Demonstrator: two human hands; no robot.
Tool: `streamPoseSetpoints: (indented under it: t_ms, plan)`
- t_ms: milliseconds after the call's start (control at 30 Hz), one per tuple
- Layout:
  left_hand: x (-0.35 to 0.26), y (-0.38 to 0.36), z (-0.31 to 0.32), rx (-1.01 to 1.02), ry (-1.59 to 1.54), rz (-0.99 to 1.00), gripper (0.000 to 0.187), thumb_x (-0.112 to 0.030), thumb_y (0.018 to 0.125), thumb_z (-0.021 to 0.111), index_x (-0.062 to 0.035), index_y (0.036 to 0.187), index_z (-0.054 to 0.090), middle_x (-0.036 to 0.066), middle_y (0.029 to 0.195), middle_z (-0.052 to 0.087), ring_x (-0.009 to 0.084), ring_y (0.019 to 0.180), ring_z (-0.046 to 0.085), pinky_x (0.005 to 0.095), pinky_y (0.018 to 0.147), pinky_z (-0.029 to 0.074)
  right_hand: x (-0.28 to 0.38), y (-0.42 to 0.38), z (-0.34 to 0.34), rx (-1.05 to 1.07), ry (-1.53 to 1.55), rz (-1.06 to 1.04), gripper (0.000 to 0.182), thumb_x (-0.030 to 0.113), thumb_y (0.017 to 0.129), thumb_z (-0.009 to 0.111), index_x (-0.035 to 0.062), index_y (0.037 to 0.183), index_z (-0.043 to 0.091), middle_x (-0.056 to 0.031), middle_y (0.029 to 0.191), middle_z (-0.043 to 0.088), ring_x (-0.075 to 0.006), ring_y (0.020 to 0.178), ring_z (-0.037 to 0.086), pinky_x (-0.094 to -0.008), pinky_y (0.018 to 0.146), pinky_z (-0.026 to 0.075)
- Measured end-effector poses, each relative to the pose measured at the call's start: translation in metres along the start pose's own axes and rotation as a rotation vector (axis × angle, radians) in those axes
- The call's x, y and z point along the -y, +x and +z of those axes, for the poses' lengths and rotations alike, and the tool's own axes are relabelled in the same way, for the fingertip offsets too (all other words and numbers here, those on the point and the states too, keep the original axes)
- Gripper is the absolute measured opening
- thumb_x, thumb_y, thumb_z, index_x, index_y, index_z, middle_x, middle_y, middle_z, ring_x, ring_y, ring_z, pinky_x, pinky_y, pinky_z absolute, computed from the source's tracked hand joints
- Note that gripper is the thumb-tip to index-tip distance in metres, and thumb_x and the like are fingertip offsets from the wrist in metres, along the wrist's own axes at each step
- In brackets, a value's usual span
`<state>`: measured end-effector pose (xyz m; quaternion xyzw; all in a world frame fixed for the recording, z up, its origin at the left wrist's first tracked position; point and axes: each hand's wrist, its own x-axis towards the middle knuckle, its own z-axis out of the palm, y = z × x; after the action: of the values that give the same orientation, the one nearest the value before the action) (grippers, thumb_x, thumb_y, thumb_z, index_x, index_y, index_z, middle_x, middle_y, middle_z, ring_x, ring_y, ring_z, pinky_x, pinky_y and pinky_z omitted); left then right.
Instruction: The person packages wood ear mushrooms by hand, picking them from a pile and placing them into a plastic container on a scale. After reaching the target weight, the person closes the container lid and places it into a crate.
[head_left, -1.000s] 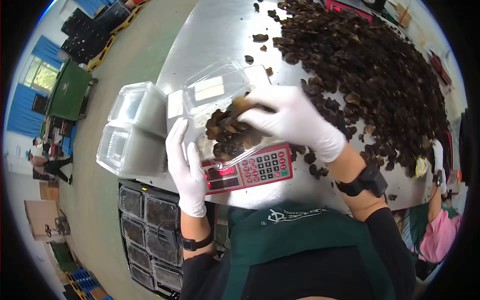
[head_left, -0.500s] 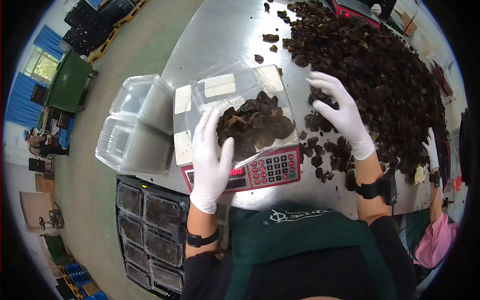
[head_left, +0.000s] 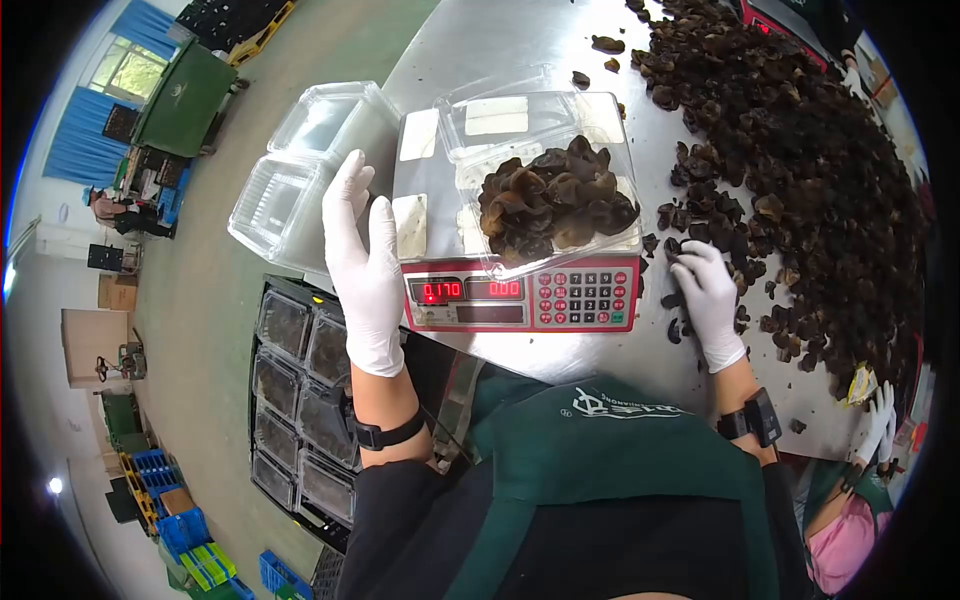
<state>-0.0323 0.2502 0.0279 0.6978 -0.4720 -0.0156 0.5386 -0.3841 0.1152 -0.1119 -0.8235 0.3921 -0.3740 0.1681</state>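
On a red digital scale [head_left: 590, 300] sits a clear plastic box [head_left: 500, 150] with its lid folded back, holding a heap of dark, wrinkled mushroom-like pieces [head_left: 555, 200]. The scale's red display reads 0.170. My left hand [head_left: 362, 265], in a white glove, hovers at the scale's left edge, fingers apart and empty. My right hand [head_left: 708, 300], also gloved, is low over the metal table to the right of the scale; its fingers are bent at a few loose dark pieces, and whether it grips one cannot be made out.
A large dark pile [head_left: 800, 170] covers the table's right side. Stacked clear boxes [head_left: 290, 190] stand left of the scale. Below the table edge is a black crate [head_left: 305, 400] of filled boxes. A co-worker's gloved hands [head_left: 877, 425] are at the lower right; another scale is at the top right.
My left hand has left the box and moved to the left. My right hand has come down to the table nearer me. The display now shows 0.170, and the view has shifted.
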Motion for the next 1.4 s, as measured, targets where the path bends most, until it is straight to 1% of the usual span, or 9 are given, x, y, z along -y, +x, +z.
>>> streamPoseSetpoints:
  t_ms: [100,167,367,500,633,833,1033,1300,1400]
  plan:
    - [0.004,0.001,0.003,0.011,-0.004,0.008,0.042,-0.006,0.099,0.05,-0.0024,0.141,0.049,0.016,0.134,0.055,0.0273,0.126,0.054,0.0398,0.109,0.04,-0.009,0.016,-0.014,-0.061,0.189,0.218,0.013,0.011,0.093,0.064,-0.0006,0.096,0.069,-0.0068,0.088,0.067,-0.0149,0.075,0.063,-0.0271,0.068,0.051]
    - [0.003,0.002,0.007,0.025,-0.016,0.016,0.042,-0.006,0.098,0.051,-0.002,0.14,0.05,0.016,0.133,0.056,0.0269,0.125,0.055,0.0392,0.109,0.04,0.003,0.031,-0.039,0.103,0.53,0.848,0.025,0.022,0.1,0.056,0.0016,0.1,0.07,-0.0012,0.074,0.06,-0.0076,0.06,0.052,-0.0226,0.052,0.04]
    - [-0.015,0.0,0.038,0.263,0.103,0.228,0.043,0.002,0.087,0.061,-0.0019,0.13,0.06,0.015,0.13,0.061,0.0278,0.123,0.057,0.0361,0.103,0.044,0.003,0.039,-0.05,0.189,1.465,1.071,0.039,0.037,0.104,0.051,0.0028,0.113,0.068,0.0041,0.069,0.049,-0.0035,0.053,0.037,-0.0183,0.044,0.027]
    - [-0.029,-0.001,0.062,0.55,0.227,0.534,0.048,-0.001,0.079,0.067,-0.0054,0.126,0.064,0.016,0.139,0.054,0.0384,0.135,0.045,0.0449,0.114,0.033,0.007,0.04,-0.054,0.278,1.55,1.038,0.045,0.036,0.104,0.051,-0.0003,0.127,0.063,0.0034,0.074,0.053,-0.0042,0.06,0.041,-0.016,0.043,0.028]
    - [-0.007,-0.005,0.071,0.495,0.234,0.355,0.048,-0.003,0.082,0.067,-0.0071,0.129,0.062,0.016,0.139,0.054,0.0373,0.133,0.046,0.046,0.114,0.033,0.022,0.049,-0.06,0.231,1.48,1.015,0.045,0.033,0.105,0.049,-0.0031,0.13,0.061,-0.0031,0.098,0.065,-0.0049,0.065,0.045,-0.016,0.044,0.032]
    - [-0.01,-0.005,0.066,0.429,0.183,0.29,0.062,-0.004,0.086,0.065,-0.0026,0.144,0.045,0.018,0.143,0.051,0.036,0.134,0.046,0.0436,0.114,0.033,0.048,0.077,-0.063,0.217,1.378,0.939,0.028,0.028,0.1,0.059,0.0028,0.09,0.063,-0.0003,0.075,0.059,-0.0039,0.06,0.048,-0.0184,0.045,0.032]
    - [0.0,0.011,0.045,0.27,0.059,0.206,0.053,-0.011,0.095,0.057,0.0015,0.144,0.044,0.019,0.143,0.05,0.0337,0.134,0.046,0.0398,0.113,0.034,0.092,0.122,-0.06,0.365,0.979,0.731,0.029,0.025,0.097,0.064,-0.0005,0.109,0.071,0.0026,0.07,0.059,-0.0016,0.06,0.049,-0.0178,0.051,0.036]
    - [0.019,0.022,0.033,0.134,0.013,0.094,0.051,-0.003,0.093,0.057,0.0017,0.142,0.046,0.017,0.135,0.056,0.0293,0.125,0.055,0.0383,0.109,0.039,0.119,0.135,-0.002,0.286,0.188,-0.272,0.039,0.006,0.079,0.075,0.013,0.117,0.072,-0.0085,0.125,0.068,-0.0142,0.092,0.069,-0.026,0.077,0.055]
    - [0.02,0.026,0.03,0.115,-0.011,0.06,0.048,-0.003,0.094,0.057,0.0009,0.141,0.048,0.017,0.134,0.057,0.0281,0.125,0.055,0.0378,0.108,0.04,0.123,0.143,-0.015,0.309,0.367,-0.139,0.031,0.01,0.083,0.073,0.0098,0.114,0.072,-0.0075,0.118,0.07,-0.0132,0.088,0.065,-0.0266,0.075,0.053]
